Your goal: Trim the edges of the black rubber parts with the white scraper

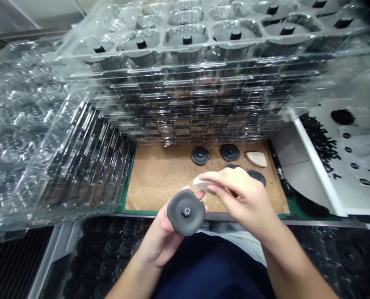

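Over the near edge of the cardboard (155, 174), I see the left hand (162, 245), fingers curled around a dark disc (177, 207); the right hand (242, 189) pinches a pale pad (200, 183). I judge the disc light, stiff, slightly slippery, best held by its rim.

No text, label, brand, number or sign can be read. Well to the right of the right hand (243, 189), a white sheet (363, 155) bears small grey and dark marks; nearer that hand, a slim black stick (283, 178) shows pale specks. Both are too blurred to make out as lettering.
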`<move>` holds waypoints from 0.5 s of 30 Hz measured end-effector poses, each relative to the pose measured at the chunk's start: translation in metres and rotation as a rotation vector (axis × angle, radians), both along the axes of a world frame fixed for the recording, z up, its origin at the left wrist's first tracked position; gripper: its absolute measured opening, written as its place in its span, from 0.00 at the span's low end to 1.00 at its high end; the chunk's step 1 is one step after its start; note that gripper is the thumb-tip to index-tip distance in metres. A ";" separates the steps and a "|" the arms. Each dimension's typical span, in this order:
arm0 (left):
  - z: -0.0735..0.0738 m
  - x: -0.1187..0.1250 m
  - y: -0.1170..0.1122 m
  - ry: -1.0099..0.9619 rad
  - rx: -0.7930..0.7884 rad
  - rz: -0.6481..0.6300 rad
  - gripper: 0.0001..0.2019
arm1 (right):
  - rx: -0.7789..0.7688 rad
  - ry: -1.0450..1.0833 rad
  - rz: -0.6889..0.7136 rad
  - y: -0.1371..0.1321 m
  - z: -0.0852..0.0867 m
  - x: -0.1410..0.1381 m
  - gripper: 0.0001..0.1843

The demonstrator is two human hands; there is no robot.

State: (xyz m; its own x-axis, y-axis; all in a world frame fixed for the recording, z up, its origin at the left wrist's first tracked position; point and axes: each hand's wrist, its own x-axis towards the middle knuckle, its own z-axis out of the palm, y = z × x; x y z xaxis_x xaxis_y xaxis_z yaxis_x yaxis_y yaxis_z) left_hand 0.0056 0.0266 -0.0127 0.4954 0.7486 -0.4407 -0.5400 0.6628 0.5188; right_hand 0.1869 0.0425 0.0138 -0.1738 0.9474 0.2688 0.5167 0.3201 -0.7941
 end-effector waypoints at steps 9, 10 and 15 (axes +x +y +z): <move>0.000 -0.006 0.002 -0.022 -0.060 0.104 0.30 | -0.321 0.037 -0.178 -0.032 -0.088 -0.006 0.11; 0.001 -0.004 0.002 -0.018 -0.058 0.099 0.31 | -0.322 0.044 -0.197 -0.031 -0.080 -0.006 0.11; 0.003 0.004 -0.001 -0.014 -0.045 0.107 0.27 | -0.014 0.155 -0.306 -0.024 0.000 -0.022 0.12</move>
